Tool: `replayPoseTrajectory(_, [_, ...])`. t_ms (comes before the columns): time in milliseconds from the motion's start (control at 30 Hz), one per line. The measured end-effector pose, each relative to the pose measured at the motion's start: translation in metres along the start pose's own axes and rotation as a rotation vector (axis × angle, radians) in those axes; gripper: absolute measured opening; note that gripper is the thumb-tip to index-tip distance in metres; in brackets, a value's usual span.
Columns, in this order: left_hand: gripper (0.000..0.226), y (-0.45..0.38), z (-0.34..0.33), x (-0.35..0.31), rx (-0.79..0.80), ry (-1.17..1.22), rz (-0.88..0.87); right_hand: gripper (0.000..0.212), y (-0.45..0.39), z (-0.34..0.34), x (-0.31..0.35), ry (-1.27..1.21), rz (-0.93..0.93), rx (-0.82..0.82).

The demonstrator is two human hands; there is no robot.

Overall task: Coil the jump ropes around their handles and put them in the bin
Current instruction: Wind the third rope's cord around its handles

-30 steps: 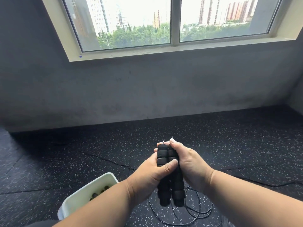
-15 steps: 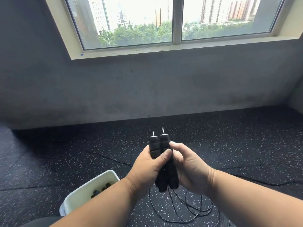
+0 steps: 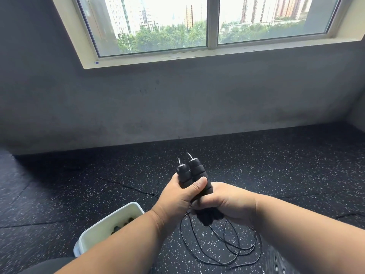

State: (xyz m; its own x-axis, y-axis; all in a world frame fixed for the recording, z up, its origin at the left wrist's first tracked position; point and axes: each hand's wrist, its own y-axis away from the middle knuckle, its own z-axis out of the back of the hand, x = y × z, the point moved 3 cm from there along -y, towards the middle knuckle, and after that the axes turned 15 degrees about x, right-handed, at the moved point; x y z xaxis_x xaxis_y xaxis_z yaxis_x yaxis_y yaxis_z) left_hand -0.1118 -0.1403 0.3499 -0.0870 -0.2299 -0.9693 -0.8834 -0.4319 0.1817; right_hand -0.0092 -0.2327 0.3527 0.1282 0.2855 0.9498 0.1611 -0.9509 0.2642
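Since half a second ago the right hand (image 3: 229, 202) has slid down from beside the handles' upper part to their lower end, and the two black foam handles (image 3: 192, 175) now tilt with their tops leaning away from the bin (image 3: 110, 226). The left hand (image 3: 177, 196) stays closed around both handles at mid-length, thumb pressed across the front. The right hand is closed on the handles' lower ends, its fingers curled under. Two handles are held side by side, touching, each topped by one short metal loop. One thin black cord (image 3: 227, 248) hangs from below the hands and lies in several loose loops on the speckled floor (image 3: 276, 175), on the far side of the hands from the bin. One white bin sits on the floor just beside the left forearm, with a few dark items inside, too small to identify. One window (image 3: 209, 22) with two panes runs above the grey wall.
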Motion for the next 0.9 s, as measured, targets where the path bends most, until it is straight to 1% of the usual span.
replayPoseTrajectory(33, [0.051,-0.001,0.005,0.000,0.012,-0.061,0.022,0.011,0.002,0.007,0.003,0.132,-0.044,-0.055])
replayPoseTrajectory(67, [0.056,-0.002,0.012,0.000,0.011,-0.178,0.050,0.016,0.004,0.015,0.007,0.311,-0.105,-0.129])
replayPoseTrajectory(133, [0.079,-0.002,0.032,-0.002,-0.083,-0.572,0.169,0.009,0.010,0.032,0.015,0.830,-0.311,-0.265])
replayPoseTrajectory(167, [0.087,-0.001,0.039,-0.005,-0.137,-0.782,0.219,0.011,0.014,0.038,0.016,1.092,-0.423,-0.323])
replayPoseTrajectory(200, [0.091,0.001,0.043,-0.008,-0.163,-0.977,0.225,0.012,0.016,0.040,0.016,1.283,-0.506,-0.354])
replayPoseTrajectory(233, [0.092,0.004,0.043,-0.013,-0.158,-1.153,0.188,0.009,0.018,0.039,0.016,1.389,-0.535,-0.358])
replayPoseTrajectory(267, [0.092,0.005,0.039,-0.016,-0.120,-1.304,0.139,0.006,0.019,0.036,0.015,1.457,-0.539,-0.351])
replayPoseTrajectory(333, [0.095,0.006,0.028,-0.016,-0.009,-1.518,0.087,0.011,0.019,0.026,0.015,1.583,-0.504,-0.326])
replayPoseTrajectory(400, [0.100,0.001,0.019,-0.007,0.118,-1.659,0.144,0.018,0.014,0.015,0.016,1.713,-0.437,-0.328])
replayPoseTrajectory(433, [0.100,-0.001,0.016,-0.002,0.178,-1.693,0.191,0.020,0.012,0.010,0.017,1.767,-0.410,-0.324])
replayPoseTrajectory(467, [0.095,-0.004,0.015,0.001,0.218,-1.693,0.217,0.020,0.010,0.006,0.018,1.802,-0.379,-0.319])
replayPoseTrajectory(567, [0.055,-0.008,0.016,0.003,0.241,-1.584,0.233,0.019,0.006,-0.007,0.020,1.894,-0.322,-0.310])
replayPoseTrajectory(600, [0.047,-0.008,0.016,0.005,0.258,-1.521,0.256,0.019,0.005,-0.011,0.021,1.921,-0.316,-0.295])
replayPoseTrajectory(667, [0.037,-0.006,0.014,0.008,0.306,-1.436,0.294,0.018,0.005,-0.016,0.019,1.954,-0.303,-0.271])
replayPoseTrajectory(700, [0.033,-0.005,0.013,0.010,0.309,-1.430,0.292,0.018,0.004,-0.016,0.017,1.955,-0.284,-0.270])
replayPoseTrajectory(800, [0.028,-0.006,0.013,0.007,0.248,-1.412,0.249,0.013,0.003,-0.010,0.016,1.957,-0.164,-0.291])
replayPoseTrajectory(900, [0.039,-0.009,0.016,-0.001,0.235,-1.268,0.222,0.019,0.006,0.000,0.022,1.978,-0.090,-0.383])
